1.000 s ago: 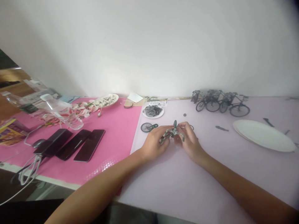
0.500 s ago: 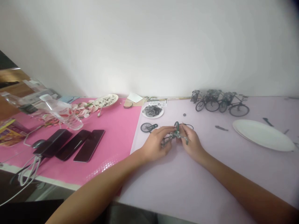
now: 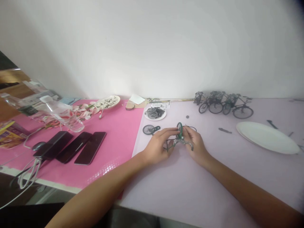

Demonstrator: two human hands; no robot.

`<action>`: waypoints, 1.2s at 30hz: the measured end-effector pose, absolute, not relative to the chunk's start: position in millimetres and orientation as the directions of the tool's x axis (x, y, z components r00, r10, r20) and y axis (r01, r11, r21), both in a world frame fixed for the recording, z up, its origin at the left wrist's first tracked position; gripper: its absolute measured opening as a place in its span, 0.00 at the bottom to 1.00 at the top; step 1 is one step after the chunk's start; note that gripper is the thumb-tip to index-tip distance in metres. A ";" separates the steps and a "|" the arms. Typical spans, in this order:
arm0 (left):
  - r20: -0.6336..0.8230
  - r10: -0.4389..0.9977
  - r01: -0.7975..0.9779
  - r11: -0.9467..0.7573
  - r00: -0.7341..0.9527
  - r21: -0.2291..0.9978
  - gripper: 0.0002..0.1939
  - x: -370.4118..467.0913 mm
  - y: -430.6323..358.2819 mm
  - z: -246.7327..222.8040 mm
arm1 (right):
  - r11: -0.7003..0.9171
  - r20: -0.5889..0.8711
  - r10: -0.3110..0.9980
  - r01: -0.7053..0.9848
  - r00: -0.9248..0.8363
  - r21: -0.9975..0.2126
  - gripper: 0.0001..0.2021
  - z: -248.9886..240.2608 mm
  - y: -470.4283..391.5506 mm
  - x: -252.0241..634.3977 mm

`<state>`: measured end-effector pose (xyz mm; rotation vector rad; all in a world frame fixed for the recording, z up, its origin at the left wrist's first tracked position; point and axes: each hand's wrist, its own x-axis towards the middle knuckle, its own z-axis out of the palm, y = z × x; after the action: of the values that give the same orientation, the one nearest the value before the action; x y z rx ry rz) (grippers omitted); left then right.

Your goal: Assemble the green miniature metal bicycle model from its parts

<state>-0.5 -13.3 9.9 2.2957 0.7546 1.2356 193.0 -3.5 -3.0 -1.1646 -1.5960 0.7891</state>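
Note:
My left hand (image 3: 158,145) is closed around the dark frame of a small model bicycle (image 3: 180,139), which has a green front wheel and grey handlebars. From the other side my right hand (image 3: 195,144) grips the same model near its wheel; its fingertips are partly hidden behind the part. A loose wheel piece (image 3: 150,129) with a dark bracket lies just beyond my left hand. Behind my right hand a thin dark ring (image 3: 193,128) shows in part. A small plate of dark parts (image 3: 155,118) stands farther back.
Several finished-looking model bicycles (image 3: 225,104) stand along the wall. White oval plates (image 3: 266,136) and loose dark pieces (image 3: 225,130) lie to the right. On the pink mat are phones (image 3: 90,148), a power bank (image 3: 54,145), a plastic bottle (image 3: 63,114), petals (image 3: 83,110) and a plate of pale pieces (image 3: 108,103).
The model has turned slightly in my fingers: the green wheel stands up more fully and the handlebars sit a little lower. Both hands stay in nearly the same place.

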 end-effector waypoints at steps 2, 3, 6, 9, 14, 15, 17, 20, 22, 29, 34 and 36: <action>0.617 0.639 0.262 -0.761 0.460 0.593 0.28 -0.5 -13.6 10.4 | 0.306 0.295 0.952 0.288 -0.080 -0.908 0.24 -4.4 -2.4 194.1; 0.615 0.640 0.263 -0.761 0.461 0.594 0.28 -0.4 -13.6 10.3 | 0.295 0.284 0.955 0.277 -0.081 -0.914 0.24 -4.8 -2.2 194.3; 0.624 0.633 0.258 -0.766 0.458 0.588 0.27 -0.1 -13.5 9.5 | 0.295 0.281 0.956 0.253 -0.091 -0.922 0.24 -4.7 -2.9 194.4; 0.641 0.617 0.245 -0.780 0.456 0.576 0.26 0.8 -13.4 9.0 | 0.315 0.298 0.948 0.227 -0.108 -0.922 0.22 -3.8 -3.6 194.6; 0.661 0.603 0.232 -0.791 0.446 0.566 0.25 2.3 -13.2 9.4 | 0.336 0.321 0.941 0.169 -0.110 -0.927 0.17 -4.0 -3.3 195.5; 0.661 0.604 0.230 -0.791 0.445 0.567 0.25 2.4 -13.2 9.5 | 0.339 0.325 0.940 0.165 -0.106 -0.926 0.18 -3.9 -3.4 195.2; 0.661 0.606 0.229 -0.789 0.443 0.570 0.25 2.2 -13.1 9.5 | 0.340 0.329 0.940 0.161 -0.095 -0.926 0.19 -3.4 -3.9 194.2; 0.662 0.609 0.226 -0.787 0.436 0.575 0.25 1.6 -13.0 9.1 | 0.313 0.304 0.949 0.164 -0.080 -0.936 0.22 -2.2 -4.9 192.1; 0.664 0.610 0.222 -0.786 0.432 0.578 0.25 1.5 -12.9 8.6 | 0.283 0.273 0.959 0.172 -0.081 -0.944 0.22 -2.0 -5.1 191.0; 0.662 0.609 0.225 -0.787 0.438 0.575 0.23 1.7 -12.7 8.3 | 0.258 0.247 0.966 0.204 -0.078 -0.944 0.25 -5.1 -3.2 193.4; 0.654 0.625 0.241 -0.775 0.426 0.584 0.24 1.0 -12.8 8.7 | 0.205 0.193 0.975 0.117 -0.109 -0.972 0.22 -1.0 -5.2 192.5; 0.660 0.623 0.237 -0.777 0.419 0.583 0.24 1.1 -12.6 8.4 | 0.160 0.153 0.983 0.062 -0.105 -0.985 0.20 -0.2 -5.8 190.7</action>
<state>1.1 -12.6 8.4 2.2774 0.7343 1.3101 190.7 -5.8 -0.2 -1.0925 -1.4050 1.1287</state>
